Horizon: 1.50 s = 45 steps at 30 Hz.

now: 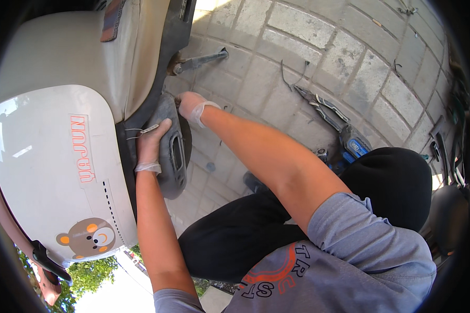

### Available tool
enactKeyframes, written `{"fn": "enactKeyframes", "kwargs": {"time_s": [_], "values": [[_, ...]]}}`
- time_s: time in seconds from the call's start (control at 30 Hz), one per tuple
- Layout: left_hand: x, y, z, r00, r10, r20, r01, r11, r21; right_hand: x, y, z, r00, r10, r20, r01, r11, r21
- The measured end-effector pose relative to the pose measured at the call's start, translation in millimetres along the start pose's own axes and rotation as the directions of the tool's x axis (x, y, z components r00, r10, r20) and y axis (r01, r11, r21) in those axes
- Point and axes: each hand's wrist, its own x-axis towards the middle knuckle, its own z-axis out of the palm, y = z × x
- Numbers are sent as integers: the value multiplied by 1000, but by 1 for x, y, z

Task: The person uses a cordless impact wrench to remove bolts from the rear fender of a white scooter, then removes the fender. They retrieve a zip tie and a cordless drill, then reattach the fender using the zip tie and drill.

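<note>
My left hand, in a thin translucent glove, grips a scuffed dark grey plastic part with an oblong slot, low on the side of a white scooter with a bear decal. A small pale strip with thin wires lies by its thumb. My right hand, gloved alike, is just above and right of the left, at the part's top edge, with fingers closed on something too hidden to make out. A metal bar sticks out from the scooter above my hands.
On the grey paving bricks to the right lie pliers, a blue and black power tool and loose dark ties. More dark tools lie at the far right. My black-trousered legs are bent below.
</note>
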Motion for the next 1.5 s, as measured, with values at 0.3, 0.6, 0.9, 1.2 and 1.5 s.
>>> {"fn": "enactKeyframes", "kwargs": {"time_s": [0.3, 0.6, 0.9, 1.2, 1.5], "values": [[-10, 13, 10, 999, 42, -23, -43, 999, -21, 5, 2, 11, 997, -75, 14, 75, 996, 58], [-20, 17, 16, 969, 228, -95, -215, 969, 124, -24, 19, 0, 993, 65, 97, -83, 978, 193], [-18, 15, 15, 987, 110, -117, -101, 992, 77, -60, -2, -11, 997, -67, 27, 65, 995, 71], [-17, 15, 15, 974, 186, -130, -176, 981, 84, -72, -22, -12, 994, -97, 43, 101, 989, -108], [-15, 13, 14, 960, 238, -147, -208, 958, 197, -81, -30, -13, 998, -56, 18, 57, 996, -73]]}}
